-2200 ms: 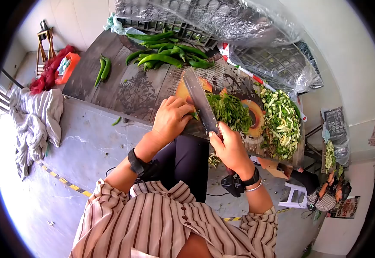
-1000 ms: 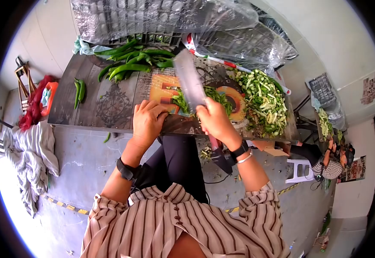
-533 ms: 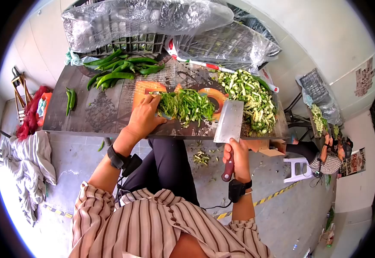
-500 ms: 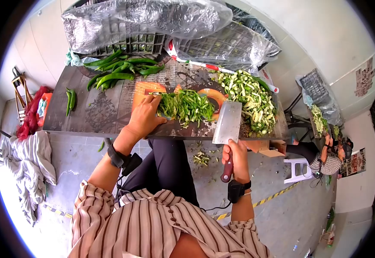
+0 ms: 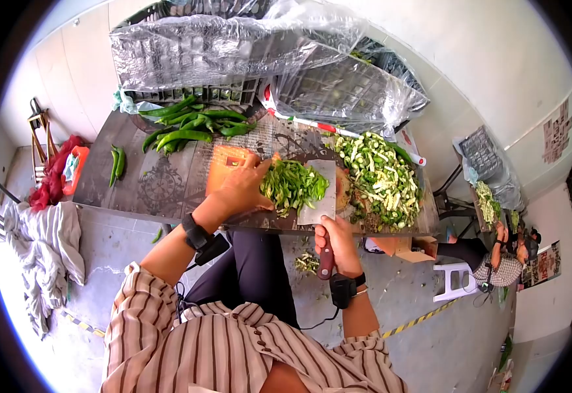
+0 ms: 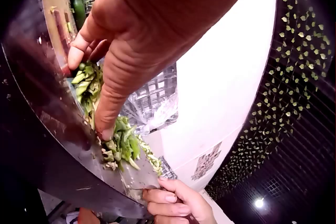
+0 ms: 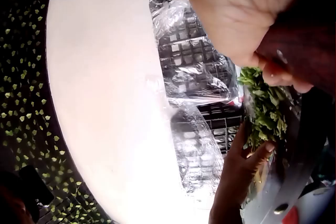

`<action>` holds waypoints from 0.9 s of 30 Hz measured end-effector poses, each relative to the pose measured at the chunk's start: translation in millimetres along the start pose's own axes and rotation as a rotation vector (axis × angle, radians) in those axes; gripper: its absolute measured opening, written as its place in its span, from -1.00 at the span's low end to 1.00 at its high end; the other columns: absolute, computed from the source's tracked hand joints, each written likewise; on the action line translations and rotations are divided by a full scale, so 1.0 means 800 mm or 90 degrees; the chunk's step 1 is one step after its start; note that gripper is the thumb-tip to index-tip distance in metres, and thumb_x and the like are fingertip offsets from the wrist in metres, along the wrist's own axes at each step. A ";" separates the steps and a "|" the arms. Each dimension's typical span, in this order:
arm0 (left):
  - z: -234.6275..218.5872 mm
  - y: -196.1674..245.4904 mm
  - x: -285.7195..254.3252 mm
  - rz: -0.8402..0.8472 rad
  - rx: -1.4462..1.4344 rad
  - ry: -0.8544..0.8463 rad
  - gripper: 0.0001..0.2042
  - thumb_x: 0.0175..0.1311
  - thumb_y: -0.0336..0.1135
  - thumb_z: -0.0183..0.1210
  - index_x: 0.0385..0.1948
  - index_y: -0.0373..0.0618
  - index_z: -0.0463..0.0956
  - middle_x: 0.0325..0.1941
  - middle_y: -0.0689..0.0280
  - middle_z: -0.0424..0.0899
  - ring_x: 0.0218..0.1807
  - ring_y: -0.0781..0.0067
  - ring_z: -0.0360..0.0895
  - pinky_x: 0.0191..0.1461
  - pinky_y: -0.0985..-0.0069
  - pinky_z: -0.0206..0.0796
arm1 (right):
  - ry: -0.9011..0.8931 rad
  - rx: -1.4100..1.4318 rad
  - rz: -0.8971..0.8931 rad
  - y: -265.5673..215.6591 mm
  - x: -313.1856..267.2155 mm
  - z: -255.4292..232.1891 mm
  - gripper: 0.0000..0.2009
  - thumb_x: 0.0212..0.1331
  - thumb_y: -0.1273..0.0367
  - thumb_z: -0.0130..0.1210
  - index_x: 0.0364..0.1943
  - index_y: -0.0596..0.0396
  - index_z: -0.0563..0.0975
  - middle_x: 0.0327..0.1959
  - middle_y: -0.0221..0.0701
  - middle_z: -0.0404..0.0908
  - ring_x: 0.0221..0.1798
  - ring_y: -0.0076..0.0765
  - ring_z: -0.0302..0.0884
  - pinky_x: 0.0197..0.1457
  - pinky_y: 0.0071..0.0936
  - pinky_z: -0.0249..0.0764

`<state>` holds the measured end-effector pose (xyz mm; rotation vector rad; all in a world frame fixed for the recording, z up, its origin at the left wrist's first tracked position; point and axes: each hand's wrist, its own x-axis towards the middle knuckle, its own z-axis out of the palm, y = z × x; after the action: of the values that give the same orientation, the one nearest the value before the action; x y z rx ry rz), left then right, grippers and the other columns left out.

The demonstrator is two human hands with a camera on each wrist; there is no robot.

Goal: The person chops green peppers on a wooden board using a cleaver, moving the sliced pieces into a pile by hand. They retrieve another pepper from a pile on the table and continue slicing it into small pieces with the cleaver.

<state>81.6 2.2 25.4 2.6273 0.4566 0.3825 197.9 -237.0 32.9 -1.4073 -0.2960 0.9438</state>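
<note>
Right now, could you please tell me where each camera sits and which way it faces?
Head: worn on the head, facing forward and down at the table; left hand, right hand gripping a cleaver, striped shirt and legs show.
Left wrist: worn there, facing green slices past the left hand; right hand at the bottom.
Right wrist: worn there, facing green slices past the right hand; left hand lower down.
Both wrist views share the hands and green slices.

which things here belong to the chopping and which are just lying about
Likely in the job: cleaver, gripped by the right hand; cut green heap, touched by the left hand; larger chopped pile; whole green peppers; table.

Probably unrelated: pale cloth; red netting; orange bag; cardboard box.
</note>
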 end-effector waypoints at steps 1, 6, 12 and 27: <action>0.001 0.001 0.004 0.011 0.007 -0.014 0.03 -0.30 0.00 0.52 0.35 -0.05 0.18 0.18 -0.07 0.33 0.25 -0.16 0.32 0.26 0.15 0.27 | -0.003 -0.003 -0.003 -0.001 0.003 0.005 -0.88 0.35 0.31 -0.03 -0.27 0.02 0.34 -0.54 -0.54 0.40 -0.63 -0.64 0.35 -0.61 -0.55 0.37; 0.006 0.007 0.019 -0.005 -0.029 -0.047 0.09 -0.32 0.02 0.53 0.40 -0.03 0.11 0.16 -0.05 0.34 0.27 -0.16 0.30 0.29 0.14 0.23 | -0.045 -0.017 -0.008 0.000 0.016 0.024 -0.89 0.35 0.33 -0.05 -0.28 0.02 0.33 -0.54 -0.54 0.40 -0.63 -0.62 0.35 -0.60 -0.54 0.36; 0.001 0.013 0.027 -0.021 -0.064 -0.063 0.06 -0.29 -0.03 0.54 0.39 -0.03 0.14 0.14 -0.06 0.36 0.21 -0.16 0.36 0.24 0.14 0.27 | -0.081 -0.029 0.011 -0.003 0.023 0.046 -0.87 0.34 0.32 -0.05 -0.30 0.03 0.31 -0.55 -0.54 0.37 -0.63 -0.62 0.34 -0.61 -0.55 0.34; 0.001 0.006 0.048 0.004 -0.118 -0.047 -0.10 -0.22 -0.13 0.50 0.30 -0.10 0.28 0.10 -0.07 0.40 0.14 -0.13 0.44 0.21 0.21 0.34 | -0.110 0.095 0.029 -0.001 0.030 0.056 -0.87 0.33 0.33 -0.02 -0.30 -0.01 0.30 -0.55 -0.56 0.36 -0.62 -0.63 0.33 -0.60 -0.57 0.33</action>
<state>117.6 12.2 34.0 2.4535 0.3709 0.3126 181.9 -188.6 34.5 -1.2032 -0.3175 1.1053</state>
